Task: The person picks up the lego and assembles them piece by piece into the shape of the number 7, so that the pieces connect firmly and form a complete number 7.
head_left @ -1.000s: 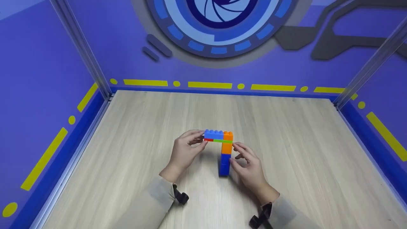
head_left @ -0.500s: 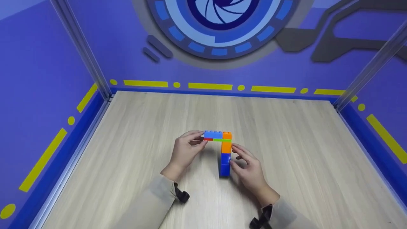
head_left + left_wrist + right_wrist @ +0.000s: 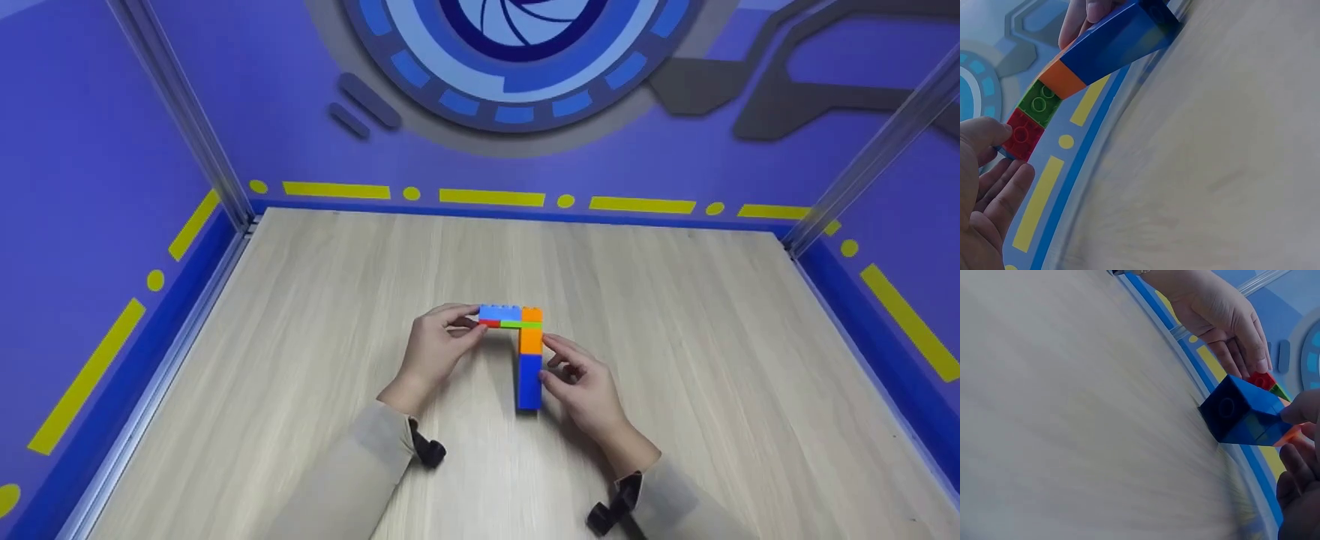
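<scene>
Both hands hold one joined toy brick build. Its upright column has dark blue bricks (image 3: 529, 382) at the bottom and an orange brick (image 3: 531, 342) above. A side arm runs left from the column top, with a green piece (image 3: 1040, 103) and a red piece (image 3: 1022, 134) beneath a light blue brick (image 3: 499, 312). Another orange brick (image 3: 532, 314) caps the corner. My left hand (image 3: 433, 351) pinches the arm's free end, thumb at the red piece. My right hand (image 3: 589, 390) grips the column's right side, thumb on the dark blue. The column's hollow underside shows in the right wrist view.
A wood-grain table (image 3: 360, 285) lies under the hands. Blue printed panels (image 3: 480, 169) with yellow marks rise behind it and at both sides, joined by metal posts (image 3: 187, 112). Each wrist wears a black strap mount (image 3: 427, 448).
The build has shifted slightly left and tilted, so its top studs show less and its front faces me straighter. Both hands keep their holds; the head view has shifted slightly.
</scene>
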`<state>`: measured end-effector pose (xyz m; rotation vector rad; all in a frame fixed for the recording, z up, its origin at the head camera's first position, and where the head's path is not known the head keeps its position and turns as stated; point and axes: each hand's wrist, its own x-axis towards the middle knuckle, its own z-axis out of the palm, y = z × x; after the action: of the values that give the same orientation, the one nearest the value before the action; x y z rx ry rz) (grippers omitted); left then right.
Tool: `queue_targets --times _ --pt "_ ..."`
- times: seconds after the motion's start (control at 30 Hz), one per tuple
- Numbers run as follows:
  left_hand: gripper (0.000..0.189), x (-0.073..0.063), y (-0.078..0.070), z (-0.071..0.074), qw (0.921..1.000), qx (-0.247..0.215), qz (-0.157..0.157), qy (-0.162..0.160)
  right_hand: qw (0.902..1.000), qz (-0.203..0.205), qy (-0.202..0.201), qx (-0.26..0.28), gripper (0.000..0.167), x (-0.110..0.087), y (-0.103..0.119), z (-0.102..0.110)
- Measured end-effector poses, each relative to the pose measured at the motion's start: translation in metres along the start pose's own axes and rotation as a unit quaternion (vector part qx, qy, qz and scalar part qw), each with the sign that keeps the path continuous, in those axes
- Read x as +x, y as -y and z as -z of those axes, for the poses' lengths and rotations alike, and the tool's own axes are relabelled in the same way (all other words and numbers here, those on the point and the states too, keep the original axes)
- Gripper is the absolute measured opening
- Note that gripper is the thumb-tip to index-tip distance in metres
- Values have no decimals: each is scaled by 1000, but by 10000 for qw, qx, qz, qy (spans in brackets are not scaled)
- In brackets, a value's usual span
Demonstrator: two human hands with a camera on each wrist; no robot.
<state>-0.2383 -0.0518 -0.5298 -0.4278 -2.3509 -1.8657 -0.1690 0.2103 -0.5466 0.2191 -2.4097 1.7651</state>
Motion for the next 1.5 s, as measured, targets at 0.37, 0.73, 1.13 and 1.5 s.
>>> queue_targets --times 0.37,0.73,1.13,1.5 --pt "32 4 7 2 9978 644 -37 167 9983 -472 299 188 54 4 1 3" --pt "30 3 11 3 9928 1102 223 418 9945 -806 615 257 56 5 0 5" --pt "32 5 11 3 9874 1433 401 541 9919 -940 821 226 56 8 1 5" --pt "32 1 15 2 9865 1471 386 613 9892 -1074 973 225 57 8 1 6"
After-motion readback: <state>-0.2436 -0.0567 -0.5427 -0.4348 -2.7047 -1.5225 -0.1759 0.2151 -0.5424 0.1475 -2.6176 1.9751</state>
